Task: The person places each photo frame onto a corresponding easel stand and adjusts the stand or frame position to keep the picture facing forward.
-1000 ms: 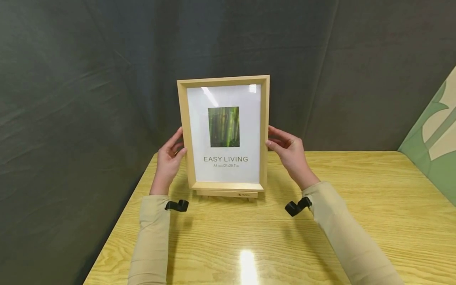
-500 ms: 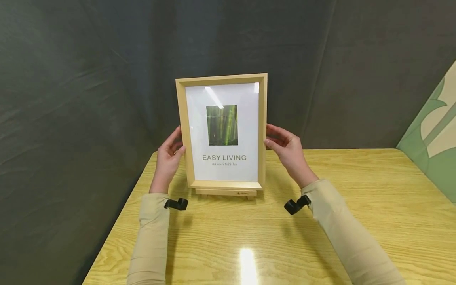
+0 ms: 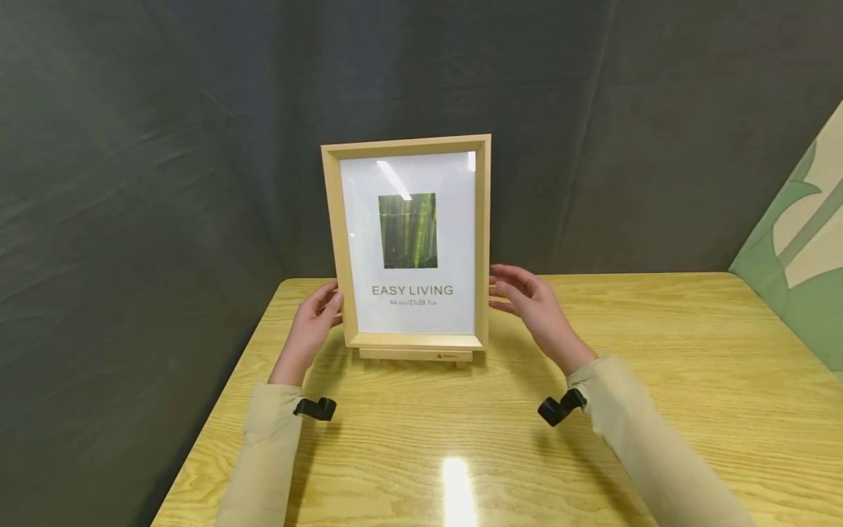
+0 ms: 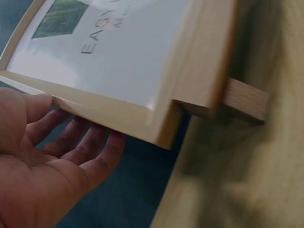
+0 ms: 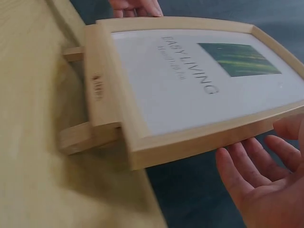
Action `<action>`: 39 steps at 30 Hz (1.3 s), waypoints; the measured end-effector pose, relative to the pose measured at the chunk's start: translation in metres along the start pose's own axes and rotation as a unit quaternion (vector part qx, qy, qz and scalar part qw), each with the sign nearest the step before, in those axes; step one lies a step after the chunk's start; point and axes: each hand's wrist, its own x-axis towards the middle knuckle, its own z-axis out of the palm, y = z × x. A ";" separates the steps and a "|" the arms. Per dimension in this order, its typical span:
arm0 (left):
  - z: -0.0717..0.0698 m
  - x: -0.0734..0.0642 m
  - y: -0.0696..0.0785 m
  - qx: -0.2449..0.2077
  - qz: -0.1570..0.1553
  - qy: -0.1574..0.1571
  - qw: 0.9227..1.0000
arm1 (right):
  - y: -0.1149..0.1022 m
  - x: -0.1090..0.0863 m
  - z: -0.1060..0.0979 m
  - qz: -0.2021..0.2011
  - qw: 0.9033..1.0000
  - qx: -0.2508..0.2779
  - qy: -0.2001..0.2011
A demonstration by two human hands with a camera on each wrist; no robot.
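A pale wooden picture frame (image 3: 483,234) stands upright, leaning slightly back, on a small wooden easel (image 3: 415,355). Its white insert reads "EASY LIVING" under a green bamboo picture (image 3: 407,230). At the frame's left side is my left hand (image 3: 312,329), its fingers loosely bent and its fingertips right at the side edge. In the left wrist view the thumb lies along the frame's front edge. My right hand (image 3: 536,311) is beside the opposite edge, fingers spread and relaxed. Its fingertips come close to the frame's side in the right wrist view. Neither hand grips the frame.
The easel stands on a wood-grain table (image 3: 593,454). A dark curtain (image 3: 658,132) hangs behind and to the left. On the far right is a panel (image 3: 817,241) with green and cream leaf shapes. Black camera mounts (image 3: 560,408) sit on both wrists.
Both hands have loosened from the frame's sides and slid lower along them, the right hand moving slightly outward. The frame keeps its place on the easel.
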 end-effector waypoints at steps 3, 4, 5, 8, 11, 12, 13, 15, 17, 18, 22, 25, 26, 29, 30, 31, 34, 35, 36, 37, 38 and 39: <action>0.004 -0.006 -0.007 -0.010 -0.027 -0.006 1.000 | 0.011 -0.007 0.002 0.019 1.000 0.000 -0.007; 0.005 -0.008 -0.009 -0.009 -0.034 -0.008 0.999 | 0.015 -0.009 0.002 0.026 1.000 0.000 -0.008; 0.006 -0.010 -0.012 -0.008 -0.040 -0.009 0.999 | 0.019 -0.012 0.003 0.032 0.999 0.000 -0.010; 0.007 -0.015 -0.019 -0.010 -0.050 -0.020 0.998 | 0.031 -0.018 0.005 0.060 0.998 -0.003 -0.018; 0.008 -0.021 -0.028 -0.029 -0.062 -0.039 0.997 | 0.039 -0.024 0.007 0.090 0.996 -0.001 -0.030; 0.009 -0.023 -0.030 -0.042 -0.069 -0.047 0.996 | 0.040 -0.026 0.008 0.101 0.994 0.003 -0.034; 0.009 -0.025 -0.033 -0.057 -0.080 -0.052 0.994 | 0.042 -0.027 0.008 0.111 0.993 0.008 -0.039; 0.010 -0.029 -0.037 -0.087 -0.100 -0.061 0.989 | 0.045 -0.030 0.010 0.128 0.990 0.025 -0.049; 0.011 -0.032 -0.039 -0.106 -0.110 -0.070 0.986 | 0.046 -0.032 0.012 0.145 0.987 0.046 -0.059; 0.011 -0.033 -0.040 -0.115 -0.114 -0.069 0.984 | 0.047 -0.033 0.013 0.153 0.985 0.058 -0.062; 0.013 -0.035 -0.041 -0.116 -0.109 -0.069 0.985 | 0.047 -0.036 0.015 0.167 0.980 0.080 -0.074; 0.014 -0.035 -0.041 -0.114 -0.109 -0.063 0.985 | 0.047 -0.037 0.016 0.167 0.980 0.083 -0.075; 0.014 -0.035 -0.041 -0.113 -0.110 -0.061 0.986 | 0.047 -0.037 0.017 0.170 0.979 0.086 -0.072; 0.014 -0.034 -0.041 -0.117 -0.114 -0.059 0.985 | 0.047 -0.036 0.017 0.174 0.978 0.094 -0.070; 0.014 -0.034 -0.042 -0.120 -0.116 -0.058 0.984 | 0.047 -0.036 0.018 0.177 0.977 0.097 -0.067; 0.014 -0.034 -0.042 -0.119 -0.116 -0.058 0.984 | 0.047 -0.036 0.018 0.177 0.977 0.095 -0.066; 0.014 -0.035 -0.042 -0.119 -0.116 -0.058 0.984 | 0.048 -0.036 0.020 0.179 0.978 0.088 -0.065; 0.014 -0.035 -0.042 -0.119 -0.116 -0.056 0.984 | 0.048 -0.036 0.021 0.180 0.978 0.087 -0.065; 0.014 -0.035 -0.042 -0.120 -0.117 -0.055 0.984 | 0.049 -0.036 0.021 0.181 0.977 0.088 -0.065; 0.014 -0.035 -0.042 -0.120 -0.117 -0.055 0.984 | 0.049 -0.036 0.022 0.181 0.977 0.087 -0.066; 0.014 -0.035 -0.042 -0.121 -0.118 -0.054 0.984 | 0.049 -0.036 0.022 0.182 0.977 0.089 -0.067; 0.014 -0.035 -0.042 -0.119 -0.118 -0.054 0.984 | 0.049 -0.036 0.022 0.181 0.977 0.091 -0.068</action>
